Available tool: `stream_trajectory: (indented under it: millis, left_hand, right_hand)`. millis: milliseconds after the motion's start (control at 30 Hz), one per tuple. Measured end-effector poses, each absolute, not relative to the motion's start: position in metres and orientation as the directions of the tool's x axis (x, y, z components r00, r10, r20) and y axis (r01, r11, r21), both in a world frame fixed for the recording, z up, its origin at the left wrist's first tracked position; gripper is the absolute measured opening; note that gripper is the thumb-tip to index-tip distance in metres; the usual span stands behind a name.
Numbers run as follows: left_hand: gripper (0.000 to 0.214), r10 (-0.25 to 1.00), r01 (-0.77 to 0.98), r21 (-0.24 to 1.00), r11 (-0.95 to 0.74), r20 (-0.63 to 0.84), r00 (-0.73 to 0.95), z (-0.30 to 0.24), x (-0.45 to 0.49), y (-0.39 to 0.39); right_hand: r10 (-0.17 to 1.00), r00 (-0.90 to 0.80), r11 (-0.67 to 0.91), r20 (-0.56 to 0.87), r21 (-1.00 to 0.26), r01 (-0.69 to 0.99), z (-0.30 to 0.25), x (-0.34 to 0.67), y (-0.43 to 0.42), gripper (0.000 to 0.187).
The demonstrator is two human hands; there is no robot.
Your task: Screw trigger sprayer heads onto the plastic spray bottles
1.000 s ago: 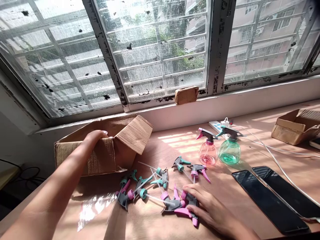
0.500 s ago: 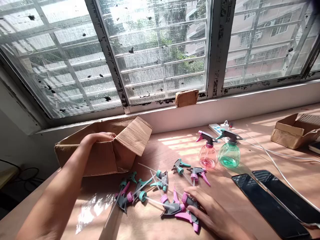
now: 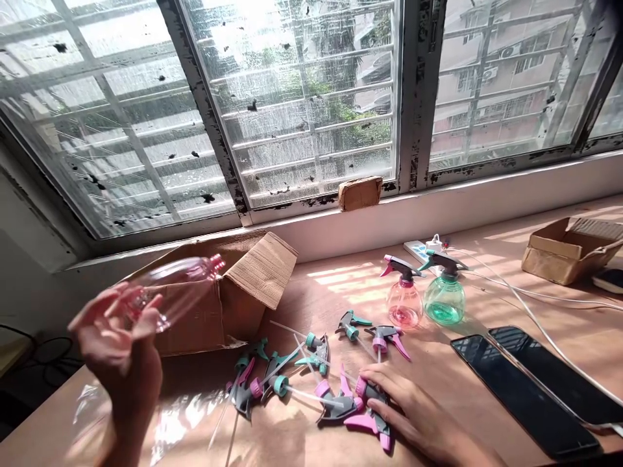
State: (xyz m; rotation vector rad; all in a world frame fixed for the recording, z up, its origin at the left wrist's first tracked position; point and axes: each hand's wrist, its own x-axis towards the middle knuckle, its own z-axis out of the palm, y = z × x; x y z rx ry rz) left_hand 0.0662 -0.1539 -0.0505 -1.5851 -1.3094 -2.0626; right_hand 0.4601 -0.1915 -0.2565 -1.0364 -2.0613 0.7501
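Observation:
My left hand (image 3: 119,340) grips a clear pink bottle (image 3: 178,292) by its base end, in front of the cardboard box (image 3: 195,324). The bottle lies tilted in the air, its open threaded neck pointing right. My right hand (image 3: 409,408) rests on the table with thumb and fingers around a pink and grey spray head (image 3: 372,392). Several more pink or teal spray heads (image 3: 338,405) with thin tubes lie between the hands. Behind them stand a pink spray bottle (image 3: 405,303) and a green spray bottle (image 3: 444,301), both with heads fitted and some liquid inside.
Two dark phones (image 3: 525,395) lie at the right, near a white cable (image 3: 535,324) and a power strip (image 3: 416,250). A small cardboard box (image 3: 559,259) stands far right. Clear plastic wrapping (image 3: 180,421) lies front left. A wrapped block (image 3: 360,193) sits on the sill.
My left hand has come out of the cardboard box, moving left and toward me, with a pink bottle in it. My right hand stays at the same spray head.

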Motion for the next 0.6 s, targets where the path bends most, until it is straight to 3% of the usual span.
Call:
stream_trajectory:
  millis: [67,133,200,333,433,600]
  left_hand:
    - [0.056,0.442,0.524,0.623,-0.581,0.782,-0.439,-0.094,0.091,-0.192]
    - [0.044,0.630,0.237,0.829,-0.507,0.544,-0.554,-0.137,0.111,-0.218]
    - [0.034,0.731,0.042,0.916,-0.400,0.346,-0.589,-0.175,0.125,-0.231]
    - [0.047,0.834,0.011,0.973,-0.230,0.203,-0.514,-0.221,0.138,-0.227]
    - [0.059,0.845,-0.014,0.992,-0.126,0.100,-0.525,-0.231,0.137,-0.222]
    - [0.061,0.868,-0.186,0.974,-0.127,0.019,-0.496,-0.241,0.126,-0.224]
  right_hand:
    - [0.844,-0.425,0.504,0.328,-0.755,0.419,-0.256,0.459,-0.192,0.034]
    - [0.856,-0.389,0.491,0.339,-0.770,0.408,-0.255,0.458,-0.193,0.032]
    - [0.867,-0.338,0.483,0.365,-0.781,0.397,-0.255,0.457,-0.193,0.029]
    - [0.880,-0.218,0.474,0.422,-0.813,0.338,-0.262,0.462,-0.191,0.032]
    - [0.901,-0.070,0.434,0.428,-0.887,0.156,-0.270,0.469,-0.187,0.035]
    - [0.974,-0.014,0.221,0.225,-0.964,-0.152,-0.274,0.468,-0.197,0.041]
